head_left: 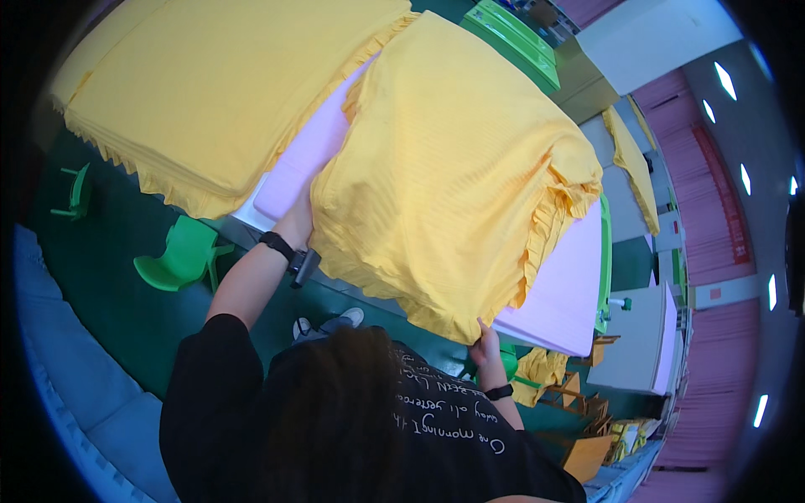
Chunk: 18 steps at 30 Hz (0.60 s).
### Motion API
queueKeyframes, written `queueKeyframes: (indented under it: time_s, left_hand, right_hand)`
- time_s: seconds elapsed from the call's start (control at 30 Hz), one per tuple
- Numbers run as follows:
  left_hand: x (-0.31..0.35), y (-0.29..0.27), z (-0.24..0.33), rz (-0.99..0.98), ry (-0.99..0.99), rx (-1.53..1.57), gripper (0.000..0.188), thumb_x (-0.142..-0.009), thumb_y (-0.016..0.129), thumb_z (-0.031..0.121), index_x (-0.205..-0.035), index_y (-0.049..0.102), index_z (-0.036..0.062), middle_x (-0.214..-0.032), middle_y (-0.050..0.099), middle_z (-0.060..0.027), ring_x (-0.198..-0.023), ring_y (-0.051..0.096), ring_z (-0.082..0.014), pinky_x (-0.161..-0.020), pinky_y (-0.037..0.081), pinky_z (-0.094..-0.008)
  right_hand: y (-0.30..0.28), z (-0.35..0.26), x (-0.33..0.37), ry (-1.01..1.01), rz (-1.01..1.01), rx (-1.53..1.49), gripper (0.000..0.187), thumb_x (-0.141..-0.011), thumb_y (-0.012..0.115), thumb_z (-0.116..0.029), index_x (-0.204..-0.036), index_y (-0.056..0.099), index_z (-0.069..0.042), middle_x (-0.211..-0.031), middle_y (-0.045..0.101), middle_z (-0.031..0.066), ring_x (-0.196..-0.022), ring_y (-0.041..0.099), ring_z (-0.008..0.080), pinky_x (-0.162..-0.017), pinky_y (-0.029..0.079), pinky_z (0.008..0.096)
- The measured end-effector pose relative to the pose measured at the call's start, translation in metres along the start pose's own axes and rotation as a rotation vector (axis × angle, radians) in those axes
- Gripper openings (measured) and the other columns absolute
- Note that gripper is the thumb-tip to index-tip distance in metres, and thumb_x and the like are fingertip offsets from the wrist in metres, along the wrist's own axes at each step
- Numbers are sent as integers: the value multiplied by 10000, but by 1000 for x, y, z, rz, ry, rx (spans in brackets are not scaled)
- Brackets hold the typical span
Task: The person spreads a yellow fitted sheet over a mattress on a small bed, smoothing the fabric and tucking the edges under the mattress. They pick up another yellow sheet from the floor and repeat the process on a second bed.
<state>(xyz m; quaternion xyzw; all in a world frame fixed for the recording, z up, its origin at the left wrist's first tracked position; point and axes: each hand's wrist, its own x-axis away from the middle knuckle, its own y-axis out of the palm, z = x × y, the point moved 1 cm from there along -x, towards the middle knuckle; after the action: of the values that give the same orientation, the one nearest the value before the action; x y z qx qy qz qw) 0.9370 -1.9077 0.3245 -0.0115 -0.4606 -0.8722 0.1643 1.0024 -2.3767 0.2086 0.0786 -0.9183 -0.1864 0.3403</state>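
Note:
A yellow ruffled cloth cover (453,159) lies loosely over a pink pad (558,289), its right part bunched up in folds. My right hand (485,345) pinches the cover's near corner, thumb on top, beside the pad's front edge. At the cover's left edge my left hand (303,218) reaches in under the cloth, so its fingers are hidden. Pink pad shows on both sides of the cover. Each wrist wears a black band; the left one carries a small dark device (303,267).
Another yellow ruffled cover (226,92) spreads over the surface at left. Green chairs (182,256) stand on the dark green floor. A blue padded seat (75,369) runs along the left. Wooden chairs (587,453) and a grey table (633,335) stand at right, a green bin-like unit (516,42) behind.

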Motion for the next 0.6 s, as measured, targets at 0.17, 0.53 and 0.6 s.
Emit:
queueKeyframes:
  time_s: [0.17, 0.53, 0.6]
  left_hand:
    - [-7, 5, -14, -78, 152, -43, 445, -931, 412, 337, -1251, 463, 32, -1228, 532, -127, -1107, 526, -254, -961, 412, -374]
    - [-22, -65, 82, 0, 380, -156, 475, -881, 508, 116, -1328, 352, 86, -1258, 483, -131, -1139, 497, -247, -943, 429, -363]
    - [-20, -100, 70, 88, 366, -326, 515, -877, 511, 89, -1354, 317, 111, -1268, 473, -120, -1144, 493, -243, -937, 432, -357]
  right_hand:
    - [-4, -13, -4, 44, -92, 62, 398, -901, 472, -106, -1282, 388, -26, -1227, 524, 100, -1074, 548, 244, -896, 457, 367]
    - [-25, -21, -10, 84, -270, 87, 479, -870, 543, -127, -1306, 369, -31, -1279, 487, 112, -1140, 503, 256, -937, 420, 399]
    - [-12, -19, -8, 37, -274, 34, 508, -868, 542, -123, -1322, 336, -27, -1297, 468, 119, -1166, 483, 263, -959, 408, 403]
